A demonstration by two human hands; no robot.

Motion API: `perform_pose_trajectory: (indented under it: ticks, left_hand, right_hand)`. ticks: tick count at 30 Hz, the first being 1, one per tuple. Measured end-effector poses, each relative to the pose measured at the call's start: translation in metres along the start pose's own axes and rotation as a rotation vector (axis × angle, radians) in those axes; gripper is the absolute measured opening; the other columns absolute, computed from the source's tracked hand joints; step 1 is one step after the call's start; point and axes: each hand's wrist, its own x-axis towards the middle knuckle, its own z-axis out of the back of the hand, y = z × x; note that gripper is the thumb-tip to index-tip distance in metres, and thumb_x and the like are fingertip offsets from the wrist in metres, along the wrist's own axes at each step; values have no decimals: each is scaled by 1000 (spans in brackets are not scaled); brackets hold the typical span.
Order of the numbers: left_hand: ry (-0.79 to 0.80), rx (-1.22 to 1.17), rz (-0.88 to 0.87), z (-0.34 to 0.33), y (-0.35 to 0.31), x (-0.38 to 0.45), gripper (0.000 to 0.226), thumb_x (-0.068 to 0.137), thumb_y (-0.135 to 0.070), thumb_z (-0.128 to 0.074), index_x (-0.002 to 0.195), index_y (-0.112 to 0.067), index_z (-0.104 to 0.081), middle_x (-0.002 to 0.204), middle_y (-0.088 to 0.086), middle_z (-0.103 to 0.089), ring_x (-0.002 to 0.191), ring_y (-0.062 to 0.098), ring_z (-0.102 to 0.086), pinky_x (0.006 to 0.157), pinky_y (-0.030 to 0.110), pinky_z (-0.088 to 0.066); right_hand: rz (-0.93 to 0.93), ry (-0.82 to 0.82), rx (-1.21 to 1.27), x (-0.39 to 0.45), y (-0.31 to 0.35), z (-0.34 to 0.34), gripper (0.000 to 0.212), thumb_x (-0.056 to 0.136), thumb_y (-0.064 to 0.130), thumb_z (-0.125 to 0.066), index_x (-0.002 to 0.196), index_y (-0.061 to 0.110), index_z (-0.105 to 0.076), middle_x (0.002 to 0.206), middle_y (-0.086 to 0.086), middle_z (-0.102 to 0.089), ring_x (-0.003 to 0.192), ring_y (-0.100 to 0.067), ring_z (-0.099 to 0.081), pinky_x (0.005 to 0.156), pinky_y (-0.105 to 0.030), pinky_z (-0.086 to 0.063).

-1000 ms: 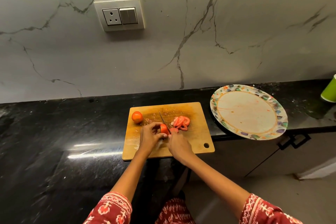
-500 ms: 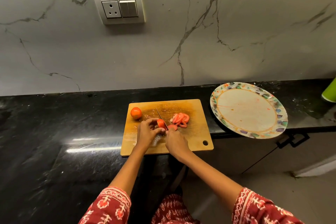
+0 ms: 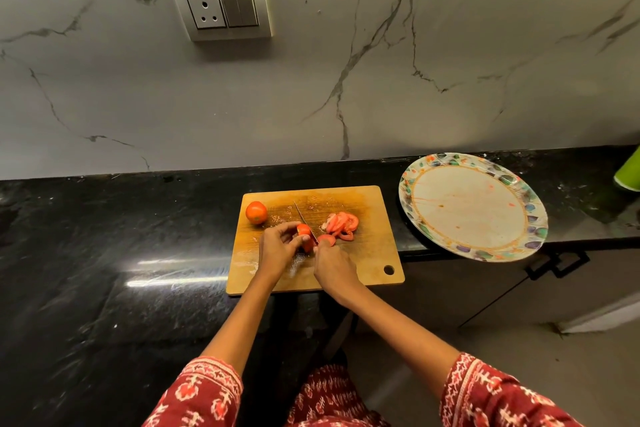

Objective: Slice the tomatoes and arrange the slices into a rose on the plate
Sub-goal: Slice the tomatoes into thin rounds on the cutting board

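On the wooden cutting board (image 3: 367, 253) my left hand (image 3: 277, 248) pinches a partly cut tomato (image 3: 304, 231). My right hand (image 3: 332, 265) grips a knife (image 3: 304, 220) whose blade stands in that tomato, tip pointing away from me. A fresh slice (image 3: 327, 239) lies just right of the blade. A pile of slices (image 3: 341, 224) sits further right on the board. One whole tomato (image 3: 256, 212) rests at the board's far left corner. The round plate (image 3: 472, 206) with a patterned rim lies to the right, bare apart from juice stains.
The board lies on a black stone counter (image 3: 104, 253) whose front edge drops off right of the board; the plate overhangs that edge. A green cup (image 3: 628, 173) stands at the far right. A marble wall with a socket panel (image 3: 221, 7) rises behind.
The knife has stayed in the tomato and another slice lies right of the blade. The view has shifted slightly downward; both hands keep their places on the board.
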Motion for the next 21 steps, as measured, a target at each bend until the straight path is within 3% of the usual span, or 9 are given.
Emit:
perform_pose_trajectory:
  ticks: [5, 10, 21]
  left_hand:
    - [-6, 0, 20, 0, 0, 2, 37, 76, 1, -70, 112, 2, -62, 109, 13, -65, 99, 14, -59, 83, 16, -46]
    - [-1, 4, -28, -5, -1, -5, 37, 74, 4, -70, 109, 2, -63, 106, 12, -65, 96, 13, -59, 73, 2, -45]
    - [-11, 27, -50, -1, 5, -3, 36, 74, -1, -72, 109, -1, -65, 106, 11, -67, 97, 14, -62, 78, 11, -47]
  right_hand:
    - [-50, 34, -38, -14, -4, -1, 33, 103, 24, -28, 124, 5, -45, 114, -17, -58, 107, -32, -55, 74, -35, -40]
    - [-67, 55, 31, -1, 4, 3, 30, 102, 19, -30, 121, 4, -47, 113, -20, -60, 106, -35, -56, 71, -34, -37]
    - [-63, 68, -46, -3, 2, -2, 30, 102, 18, -31, 124, 3, -45, 114, -20, -59, 108, -35, -55, 76, -37, -43]
